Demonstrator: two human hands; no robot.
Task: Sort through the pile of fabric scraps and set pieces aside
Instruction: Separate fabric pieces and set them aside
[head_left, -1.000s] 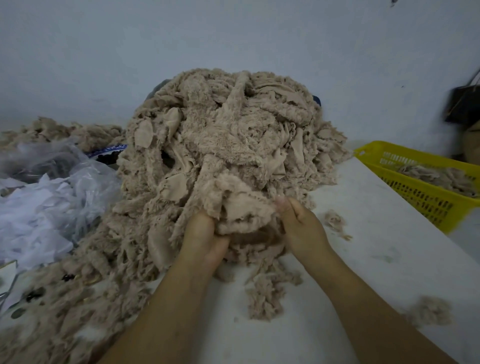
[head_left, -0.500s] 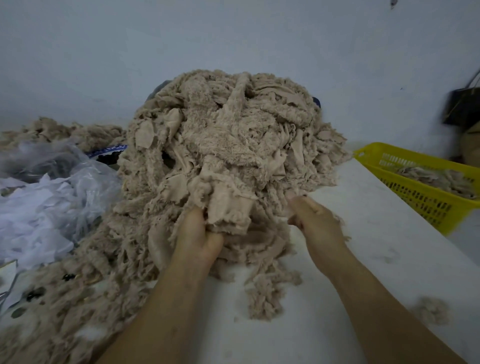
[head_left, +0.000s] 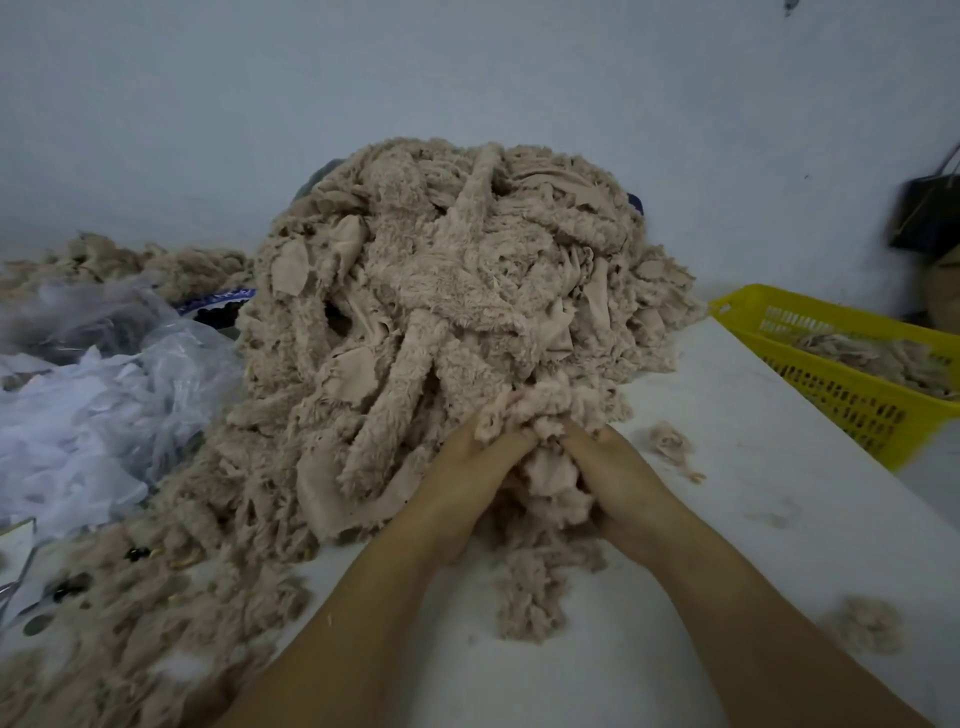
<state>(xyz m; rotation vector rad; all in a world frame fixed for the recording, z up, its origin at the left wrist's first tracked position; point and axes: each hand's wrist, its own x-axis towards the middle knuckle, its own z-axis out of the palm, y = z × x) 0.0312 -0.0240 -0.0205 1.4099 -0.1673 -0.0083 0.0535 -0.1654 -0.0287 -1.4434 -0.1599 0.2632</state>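
On the white table (head_left: 753, 467) the beige scrap pile (head_left: 457, 291) sits unmoved, but the left hand (head_left: 467, 483) and right hand (head_left: 623, 478), apart a moment ago, now press close, both apparently curled round one fluffy clump (head_left: 550, 415) at its near edge.

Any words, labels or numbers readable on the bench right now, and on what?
No text reads clearly anywhere.
Blue strip behind the fabric pile: white marks, perhaps print, too blurred to read.
Yellow basket: no label showing.
Scrap clump gripped by left hand and right hand: no tag visible.
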